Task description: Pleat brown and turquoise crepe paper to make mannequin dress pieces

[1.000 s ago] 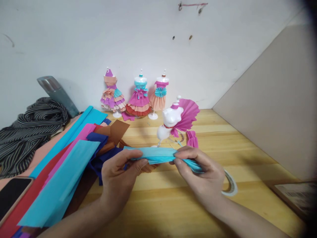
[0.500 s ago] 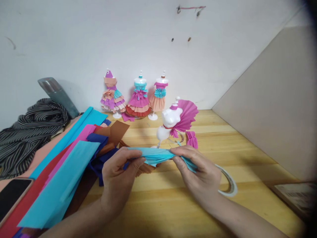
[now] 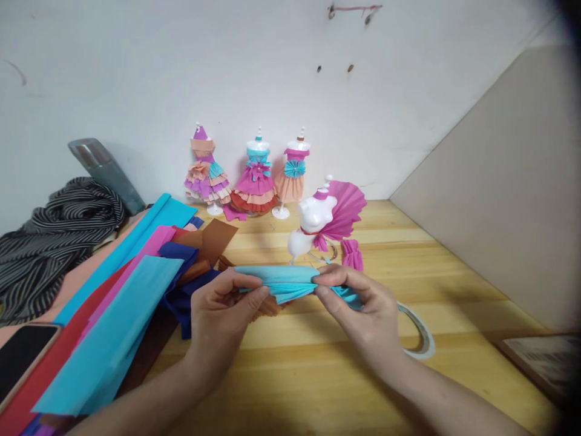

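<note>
A strip of light-blue crepe paper (image 3: 290, 284), gathered into small pleats along its lower side, stretches between my two hands above the table. My left hand (image 3: 227, 312) pinches its left part between thumb and fingers. Close to the pleats, my right hand (image 3: 363, 306) pinches the other part, and a pleated tail hangs behind its fingers. Just beyond the strip stands a white mini mannequin (image 3: 315, 212) with a magenta pleated paper fan (image 3: 347, 209) at its back. A small magenta folded paper piece (image 3: 352, 254) lies to its right.
Three mini mannequins in paper dresses (image 3: 256, 181) stand against the wall. At left are crepe paper sheets (image 3: 109, 333), a phone (image 3: 25, 357), striped cloth (image 3: 59, 242) and a bottle (image 3: 106, 172). A roll of tape (image 3: 422, 333) lies right of my right hand on the wooden table (image 3: 318, 387).
The upper edge of the blue strip has turned, showing more of its flat face and the pleats below. My right hand has shifted slightly left; both hands keep their pinch.
</note>
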The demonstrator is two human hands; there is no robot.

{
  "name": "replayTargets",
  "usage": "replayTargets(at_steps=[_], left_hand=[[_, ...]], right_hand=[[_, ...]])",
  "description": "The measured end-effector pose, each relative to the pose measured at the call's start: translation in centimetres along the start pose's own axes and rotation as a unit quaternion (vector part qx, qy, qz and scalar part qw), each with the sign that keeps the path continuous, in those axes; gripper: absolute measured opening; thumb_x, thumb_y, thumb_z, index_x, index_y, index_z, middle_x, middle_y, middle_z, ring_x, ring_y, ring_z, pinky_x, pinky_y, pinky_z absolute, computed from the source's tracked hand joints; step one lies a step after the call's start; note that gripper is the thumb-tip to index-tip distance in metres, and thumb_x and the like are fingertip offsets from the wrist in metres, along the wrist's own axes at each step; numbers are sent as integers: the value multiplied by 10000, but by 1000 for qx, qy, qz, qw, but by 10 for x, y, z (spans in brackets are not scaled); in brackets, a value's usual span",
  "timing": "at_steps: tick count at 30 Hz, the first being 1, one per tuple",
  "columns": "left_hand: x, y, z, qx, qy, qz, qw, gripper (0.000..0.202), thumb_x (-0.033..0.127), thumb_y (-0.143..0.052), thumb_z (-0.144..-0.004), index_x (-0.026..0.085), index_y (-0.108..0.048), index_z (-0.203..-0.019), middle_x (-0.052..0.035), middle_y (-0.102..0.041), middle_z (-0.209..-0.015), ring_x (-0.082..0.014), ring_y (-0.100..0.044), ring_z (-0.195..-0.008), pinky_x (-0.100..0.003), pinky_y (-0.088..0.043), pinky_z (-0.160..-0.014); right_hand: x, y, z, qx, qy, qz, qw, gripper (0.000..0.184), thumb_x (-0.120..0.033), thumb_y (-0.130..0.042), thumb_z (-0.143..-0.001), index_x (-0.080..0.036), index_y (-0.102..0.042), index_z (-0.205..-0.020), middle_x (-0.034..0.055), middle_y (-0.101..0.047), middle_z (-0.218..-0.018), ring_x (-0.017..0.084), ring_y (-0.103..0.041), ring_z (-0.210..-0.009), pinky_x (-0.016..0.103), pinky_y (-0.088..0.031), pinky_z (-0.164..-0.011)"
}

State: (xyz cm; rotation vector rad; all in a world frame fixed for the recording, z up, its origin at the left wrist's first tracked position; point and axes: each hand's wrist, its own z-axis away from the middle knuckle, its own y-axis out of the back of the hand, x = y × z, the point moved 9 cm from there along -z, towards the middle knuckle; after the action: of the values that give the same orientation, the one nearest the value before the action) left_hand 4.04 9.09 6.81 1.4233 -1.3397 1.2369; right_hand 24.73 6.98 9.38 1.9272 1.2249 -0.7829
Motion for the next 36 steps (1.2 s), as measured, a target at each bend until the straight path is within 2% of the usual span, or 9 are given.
replayTargets(at_steps=[4,10,19,28,36], left_hand=[[-11,-5,2,-18,53,49,997,97,168,-764,-645,135,-676,-665,11,-662,-587,-130,-635,-477,-215,-566,-460],[-11,-7,3,-21,76,60,995,100,161,-758,-653,133,-665,-675,2,-676,-542,-136,-646,-463,-203,-564,-460],[-11,-4,2,-12,54,52,997,114,178,-762,-664,140,-655,-676,11,-668,-567,-125,-636,-474,-205,-565,-461],[-8,-8,4,-26,59,71,995,103,161,-752,-669,136,-654,-690,9,-667,-546,-133,-646,-469,-206,-565,-472],[-9,-6,5,-16,26,62,998,114,147,-748,-672,159,-728,-784,12,-690,-600,-128,-650,-485,-203,-568,-472]], right_hand=[[1,-3,0,-10,-11,-20,1000,74,-142,-629,-765,-201,-647,-725,2,-679,-695,134,-656,-611,210,-517,-550],[3,-3,6,-22,-18,-7,1000,54,-174,-604,-808,-202,-621,-765,-2,-652,-700,138,-641,-574,238,-499,-523],[7,-4,5,-37,-51,30,998,71,-234,-612,-805,-199,-634,-748,-5,-666,-626,132,-614,-523,217,-459,-471],[9,-10,-2,-54,-92,-71,992,97,-192,-629,-741,-196,-621,-644,7,-678,-625,147,-636,-598,226,-493,-547],[8,-6,1,-38,-71,1,997,92,-200,-612,-764,-193,-612,-673,5,-641,-598,146,-609,-537,238,-467,-490]])
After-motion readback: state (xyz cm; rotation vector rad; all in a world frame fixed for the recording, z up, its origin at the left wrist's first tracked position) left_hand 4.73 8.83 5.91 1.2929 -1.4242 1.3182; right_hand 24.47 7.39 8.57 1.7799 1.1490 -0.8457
